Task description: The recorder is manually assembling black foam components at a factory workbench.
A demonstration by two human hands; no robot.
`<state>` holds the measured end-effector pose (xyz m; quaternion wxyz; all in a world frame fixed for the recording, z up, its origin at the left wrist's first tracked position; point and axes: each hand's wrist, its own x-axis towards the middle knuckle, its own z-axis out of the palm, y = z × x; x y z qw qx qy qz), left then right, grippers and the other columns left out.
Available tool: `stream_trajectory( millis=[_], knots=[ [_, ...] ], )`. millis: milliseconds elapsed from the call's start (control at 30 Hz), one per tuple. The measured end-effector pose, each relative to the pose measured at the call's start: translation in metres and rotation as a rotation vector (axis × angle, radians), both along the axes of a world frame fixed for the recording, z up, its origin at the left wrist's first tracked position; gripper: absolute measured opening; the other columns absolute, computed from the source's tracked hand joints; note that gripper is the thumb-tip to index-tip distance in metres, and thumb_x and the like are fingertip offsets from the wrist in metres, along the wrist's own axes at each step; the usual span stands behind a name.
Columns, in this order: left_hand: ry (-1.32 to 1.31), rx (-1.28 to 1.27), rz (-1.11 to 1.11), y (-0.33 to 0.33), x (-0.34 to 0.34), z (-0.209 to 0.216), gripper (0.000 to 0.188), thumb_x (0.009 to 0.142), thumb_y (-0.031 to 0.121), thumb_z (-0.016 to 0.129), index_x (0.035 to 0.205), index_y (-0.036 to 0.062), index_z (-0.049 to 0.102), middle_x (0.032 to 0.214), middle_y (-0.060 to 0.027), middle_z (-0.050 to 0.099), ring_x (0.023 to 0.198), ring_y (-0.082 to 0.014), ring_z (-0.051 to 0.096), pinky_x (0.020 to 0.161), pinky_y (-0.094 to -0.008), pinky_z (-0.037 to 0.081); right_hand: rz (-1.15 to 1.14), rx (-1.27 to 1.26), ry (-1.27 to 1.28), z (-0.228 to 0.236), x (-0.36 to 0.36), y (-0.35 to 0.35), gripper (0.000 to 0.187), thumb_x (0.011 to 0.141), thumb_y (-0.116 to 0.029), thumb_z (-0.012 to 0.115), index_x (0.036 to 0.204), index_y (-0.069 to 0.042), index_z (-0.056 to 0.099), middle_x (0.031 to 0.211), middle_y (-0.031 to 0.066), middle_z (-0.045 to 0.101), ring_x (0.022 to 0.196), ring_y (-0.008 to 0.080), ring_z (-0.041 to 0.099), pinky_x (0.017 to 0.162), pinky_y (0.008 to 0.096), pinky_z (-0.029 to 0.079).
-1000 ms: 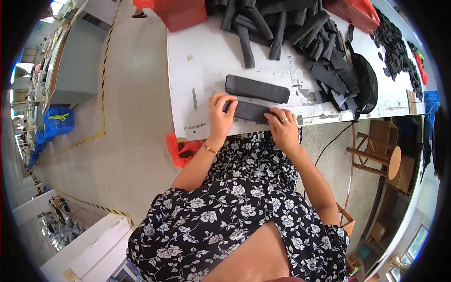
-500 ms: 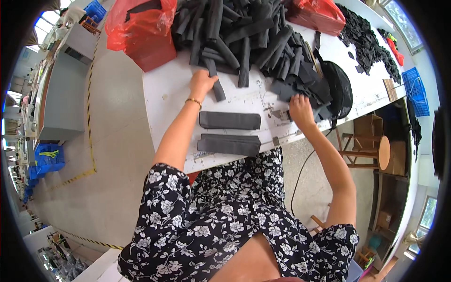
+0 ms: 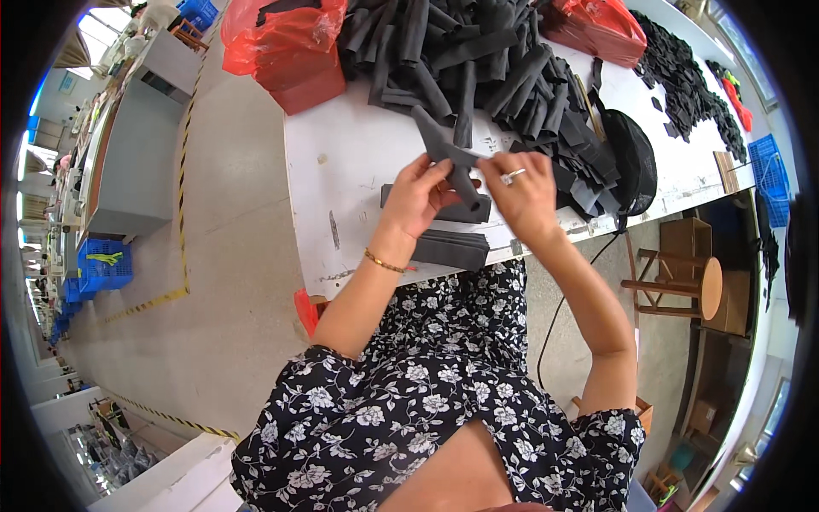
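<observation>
Above the near part of the table, my left hand [image 3: 411, 203] is closed on a long dark grey fabric strip [image 3: 432, 135], which slants from upper left to lower right. My right hand [image 3: 527, 194], wearing a ring, pinches a small dark fabric piece [image 3: 463, 156] that lies across the strip. Whether the two are joined cannot be made out. Below the hands lie a dark strip stack [image 3: 478, 211], partly covered by my left hand, and a second stack of strips [image 3: 450, 250] near the table's front edge. A heap of curled dark strips [image 3: 490, 60] covers the far side.
Small dark pieces [image 3: 589, 166] lie right of the heap beside a black mesh object [image 3: 636, 162]. Red bags stand at the far left [image 3: 294, 72] and far right [image 3: 597, 32]. More dark scraps [image 3: 682, 81] spread beyond. A wooden stool [image 3: 708, 288] stands right of the table [image 3: 324, 205].
My left hand has lifted a strip from the heap's edge and brought it nearer. My right hand has moved left from the small pieces with one of them, meeting the strip.
</observation>
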<state>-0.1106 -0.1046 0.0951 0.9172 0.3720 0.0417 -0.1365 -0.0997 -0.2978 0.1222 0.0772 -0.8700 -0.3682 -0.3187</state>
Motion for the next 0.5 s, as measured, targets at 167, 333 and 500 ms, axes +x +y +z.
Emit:
stream_trajectory(
  millis=[167, 333, 500],
  knots=[
    [-0.137, -0.031, -0.147, 0.012, -0.019, 0.007, 0.037, 0.096, 0.007, 0.052, 0.131, -0.0037, 0.047, 0.103, -0.0168, 0.065, 0.094, -0.0333, 0.068, 0.077, -0.0397, 0.061, 0.286, 0.546, 0.569, 0.007, -0.023, 0.004, 0.018, 0.085, -0.005, 0.065, 0.103, -0.005, 0.062, 0.118, 0.0084, 0.056, 0.105, 0.0258, 0.059, 0.084, 0.0383, 0.05],
    [-0.122, -0.305, -0.196, 0.009, -0.026, 0.018, 0.043, 0.097, 0.007, 0.047, 0.139, -0.0004, 0.039, 0.104, -0.0191, 0.065, 0.095, -0.0368, 0.068, 0.076, -0.0457, 0.061, 0.385, 0.955, 1.289, 0.0, -0.04, 0.0, 0.014, 0.091, -0.005, 0.063, 0.1, -0.001, 0.053, 0.114, 0.0072, 0.054, 0.106, 0.0179, 0.059, 0.087, 0.0318, 0.048],
    [-0.02, -0.188, -0.076, 0.016, -0.023, 0.02, 0.043, 0.098, 0.017, 0.051, 0.139, 0.0083, 0.039, 0.107, -0.02, 0.064, 0.095, -0.038, 0.067, 0.078, -0.0486, 0.06, 0.101, 0.496, 0.594, 0.021, -0.037, -0.024, 0.026, 0.081, -0.009, 0.072, 0.098, -0.002, 0.053, 0.107, 0.0142, 0.056, 0.097, 0.0296, 0.054, 0.079, 0.0361, 0.046]
  ],
)
